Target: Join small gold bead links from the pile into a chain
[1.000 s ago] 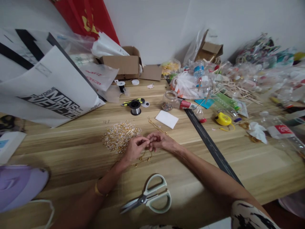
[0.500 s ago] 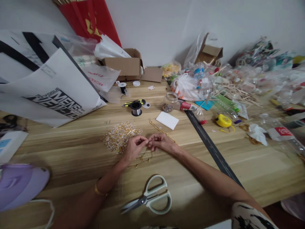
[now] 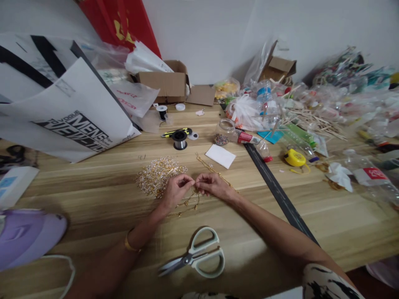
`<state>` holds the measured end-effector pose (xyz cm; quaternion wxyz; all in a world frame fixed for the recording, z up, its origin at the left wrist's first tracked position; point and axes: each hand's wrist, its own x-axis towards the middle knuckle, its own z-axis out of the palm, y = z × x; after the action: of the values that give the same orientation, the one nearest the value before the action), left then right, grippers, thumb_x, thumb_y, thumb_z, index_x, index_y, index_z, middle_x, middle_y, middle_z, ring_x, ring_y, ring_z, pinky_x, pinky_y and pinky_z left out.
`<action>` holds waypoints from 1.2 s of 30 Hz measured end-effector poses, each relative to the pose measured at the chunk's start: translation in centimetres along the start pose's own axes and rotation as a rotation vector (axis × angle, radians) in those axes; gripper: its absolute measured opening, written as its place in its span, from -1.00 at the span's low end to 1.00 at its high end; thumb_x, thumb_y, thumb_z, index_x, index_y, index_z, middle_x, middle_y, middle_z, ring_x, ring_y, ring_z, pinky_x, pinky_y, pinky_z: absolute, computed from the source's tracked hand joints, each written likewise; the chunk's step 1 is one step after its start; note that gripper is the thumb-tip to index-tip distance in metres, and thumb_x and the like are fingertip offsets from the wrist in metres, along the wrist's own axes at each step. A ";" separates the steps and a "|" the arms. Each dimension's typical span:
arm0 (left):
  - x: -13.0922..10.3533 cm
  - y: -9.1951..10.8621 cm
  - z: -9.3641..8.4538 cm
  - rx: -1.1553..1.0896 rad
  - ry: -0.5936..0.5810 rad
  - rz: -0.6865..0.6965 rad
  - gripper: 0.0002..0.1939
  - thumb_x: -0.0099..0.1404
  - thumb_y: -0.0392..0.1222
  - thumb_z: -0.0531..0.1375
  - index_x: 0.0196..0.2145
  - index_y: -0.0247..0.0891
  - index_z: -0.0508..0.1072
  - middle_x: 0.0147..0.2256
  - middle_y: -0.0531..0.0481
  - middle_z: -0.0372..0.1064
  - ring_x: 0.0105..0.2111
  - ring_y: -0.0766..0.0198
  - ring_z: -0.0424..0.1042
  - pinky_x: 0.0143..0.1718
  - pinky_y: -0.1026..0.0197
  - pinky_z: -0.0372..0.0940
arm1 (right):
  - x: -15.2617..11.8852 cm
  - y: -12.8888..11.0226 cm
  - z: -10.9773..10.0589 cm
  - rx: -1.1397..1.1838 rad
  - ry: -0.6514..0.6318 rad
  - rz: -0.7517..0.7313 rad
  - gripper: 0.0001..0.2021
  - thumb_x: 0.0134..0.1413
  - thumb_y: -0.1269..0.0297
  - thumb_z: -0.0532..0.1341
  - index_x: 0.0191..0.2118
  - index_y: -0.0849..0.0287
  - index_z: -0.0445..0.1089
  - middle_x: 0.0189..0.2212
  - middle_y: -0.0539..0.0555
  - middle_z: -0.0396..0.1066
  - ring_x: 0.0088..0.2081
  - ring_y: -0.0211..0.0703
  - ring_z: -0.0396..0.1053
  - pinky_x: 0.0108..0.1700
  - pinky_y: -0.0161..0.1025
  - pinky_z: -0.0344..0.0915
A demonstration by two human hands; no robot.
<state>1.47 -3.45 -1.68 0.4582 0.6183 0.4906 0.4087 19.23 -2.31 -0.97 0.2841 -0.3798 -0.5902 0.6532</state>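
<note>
My left hand (image 3: pixel 177 190) and my right hand (image 3: pixel 215 185) meet fingertip to fingertip, both closed in a pinch, just above the table. A thin gold chain (image 3: pixel 183 214) with small dangling charms runs down from the right fingers and lies in loops below the hands. Whatever the left fingertips pinch is too small to make out. Beside my left hand is a pile of gold and clear beaded pieces (image 3: pixel 157 175). Another gold chain (image 3: pixel 208 165) stretches along the table behind my right hand. Scissors (image 3: pixel 199 257) with pale handles lie partly spread in front of me.
Behind the hands are a wire spool (image 3: pixel 180 140), a yellow cutter (image 3: pixel 170 133), a white card (image 3: pixel 220 156) and a jar of beads (image 3: pixel 222 137). A dark strip (image 3: pixel 274 187) crosses the right side, near a yellow tape measure (image 3: pixel 294 158). A large paper bag (image 3: pixel 71 116) stands left.
The fingertips have shifted slightly against each other, still pinched together. The whole view has moved a little; the scissors, pile and chains lie as before.
</note>
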 end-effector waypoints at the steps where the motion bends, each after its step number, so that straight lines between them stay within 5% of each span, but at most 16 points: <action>1: 0.0 0.0 0.0 0.004 -0.007 0.007 -0.86 0.11 -0.20 0.21 -0.46 -0.35 0.43 -0.50 0.01 0.39 -0.48 0.33 0.36 -0.39 0.31 0.27 | 0.0 0.0 0.0 0.002 0.007 -0.001 -0.76 0.00 0.14 0.23 -0.38 0.26 0.34 -0.62 -0.09 0.29 -0.61 -0.44 0.21 -0.60 -0.50 0.13; 7: -0.2 0.3 0.0 0.092 -0.020 0.045 -0.86 0.16 -0.21 0.15 -0.42 -0.35 0.44 -0.47 -0.02 0.41 -0.46 0.32 0.36 -0.38 0.29 0.26 | 0.0 -0.5 0.1 0.028 0.045 -0.003 -0.77 -0.02 0.16 0.24 -0.38 0.26 0.33 -0.62 -0.09 0.29 -0.61 -0.43 0.22 -0.61 -0.50 0.14; 14: -0.7 0.7 -0.4 0.444 -0.144 0.192 -0.91 0.12 -0.30 0.18 -0.43 -0.30 0.51 -0.45 -0.01 0.37 -0.47 0.35 0.29 -0.42 0.30 0.18 | -0.2 -1.0 -0.3 0.046 0.034 -0.048 -0.77 -0.04 0.16 0.26 -0.38 0.25 0.33 -0.63 -0.09 0.29 -0.62 -0.43 0.21 -0.61 -0.50 0.13; 24: -0.7 0.6 -0.3 0.417 -0.257 0.147 -0.83 0.09 -0.39 0.14 -0.38 -0.31 0.53 -0.46 0.02 0.34 -0.51 0.40 0.23 -0.48 0.35 0.12 | -0.3 -1.1 -0.2 0.127 0.020 -0.077 -0.72 -0.06 0.11 0.28 -0.37 0.25 0.32 -0.59 -0.05 0.36 -0.60 -0.40 0.28 -0.56 -0.46 0.22; 36: -0.7 0.3 -0.3 0.465 -0.218 0.170 -0.85 0.11 -0.33 0.14 -0.39 -0.29 0.53 -0.43 -0.03 0.44 -0.48 0.34 0.32 -0.43 0.31 0.18 | 0.2 -0.1 -0.7 0.024 0.031 -0.077 -0.72 -0.04 0.10 0.26 -0.36 0.25 0.31 -0.57 -0.04 0.35 -0.56 -0.39 0.30 -0.51 -0.44 0.27</action>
<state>1.14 -4.10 -1.40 0.3180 0.7862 0.4655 0.2530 19.73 -1.77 -0.94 0.3226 -0.3634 -0.5919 0.6430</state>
